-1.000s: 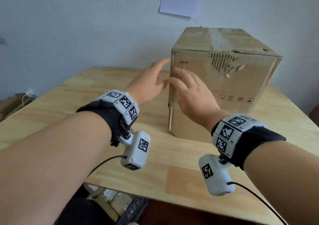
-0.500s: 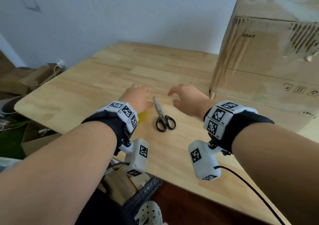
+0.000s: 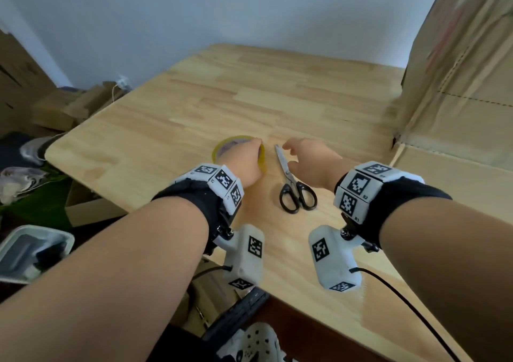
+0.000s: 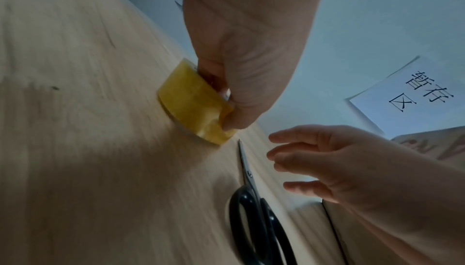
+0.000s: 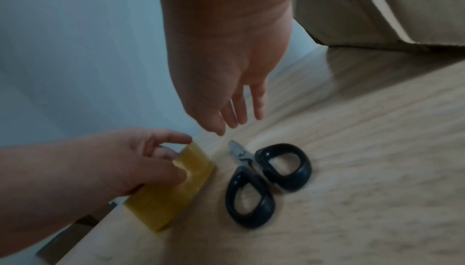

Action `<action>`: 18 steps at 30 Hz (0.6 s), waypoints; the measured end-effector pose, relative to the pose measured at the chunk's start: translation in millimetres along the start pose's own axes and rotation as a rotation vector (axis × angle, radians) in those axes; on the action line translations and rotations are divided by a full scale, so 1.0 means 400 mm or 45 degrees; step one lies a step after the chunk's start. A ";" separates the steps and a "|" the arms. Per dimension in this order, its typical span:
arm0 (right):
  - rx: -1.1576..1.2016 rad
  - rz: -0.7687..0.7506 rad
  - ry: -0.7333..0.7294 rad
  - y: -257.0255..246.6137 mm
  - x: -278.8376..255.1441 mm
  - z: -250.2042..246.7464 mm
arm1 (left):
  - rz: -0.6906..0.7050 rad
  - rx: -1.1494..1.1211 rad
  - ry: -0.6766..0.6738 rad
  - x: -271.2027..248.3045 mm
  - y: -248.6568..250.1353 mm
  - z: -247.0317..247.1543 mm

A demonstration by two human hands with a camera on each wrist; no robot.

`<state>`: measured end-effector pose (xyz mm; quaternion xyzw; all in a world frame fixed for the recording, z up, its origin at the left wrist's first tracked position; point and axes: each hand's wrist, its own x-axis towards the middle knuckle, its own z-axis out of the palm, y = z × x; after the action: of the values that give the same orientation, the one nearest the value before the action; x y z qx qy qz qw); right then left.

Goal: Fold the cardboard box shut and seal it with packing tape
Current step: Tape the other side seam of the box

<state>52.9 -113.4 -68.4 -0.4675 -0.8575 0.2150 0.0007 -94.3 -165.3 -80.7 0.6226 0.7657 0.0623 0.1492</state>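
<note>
A yellowish roll of packing tape (image 3: pixel 224 145) (image 4: pixel 193 102) (image 5: pixel 173 185) lies on the wooden table (image 3: pixel 166 117). My left hand (image 3: pixel 247 161) (image 4: pixel 239 82) (image 5: pixel 141 162) grips the roll, thumb on its outer face and fingers inside the core. My right hand (image 3: pixel 305 159) (image 4: pixel 314 160) (image 5: pixel 226 94) hovers with relaxed straight fingers above the blades of black-handled scissors (image 3: pixel 294 189) (image 4: pixel 256 221) (image 5: pixel 266 179), holding nothing. The cardboard box (image 3: pixel 458 84) (image 5: pixel 377 6) stands at the right, its top out of view.
Flattened cardboard (image 3: pixel 55 106) and clutter lie on the floor beyond the table's left edge. A white sheet with printed characters (image 4: pixel 412 92) hangs on the wall. The table's near edge (image 3: pixel 305 300) runs just under my wrists.
A second ago both hands were touching the box's side. They dropped to the table's left part; the left hand has now closed round the tape roll, which shows from under it.
</note>
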 end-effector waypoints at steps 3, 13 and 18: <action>0.096 0.035 0.030 -0.003 0.009 -0.005 | 0.046 -0.183 0.098 0.015 -0.001 -0.008; 0.503 -0.008 0.094 0.002 -0.015 -0.084 | 0.189 -0.327 0.182 -0.027 0.094 -0.107; 0.726 -0.016 0.310 -0.003 -0.070 -0.137 | 0.216 -0.327 0.254 -0.071 0.155 -0.156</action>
<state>78.9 -116.4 -12.7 -0.4655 -0.7590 0.3893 0.2358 -50.3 -173.9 0.4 0.6514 0.7073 0.2333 0.1449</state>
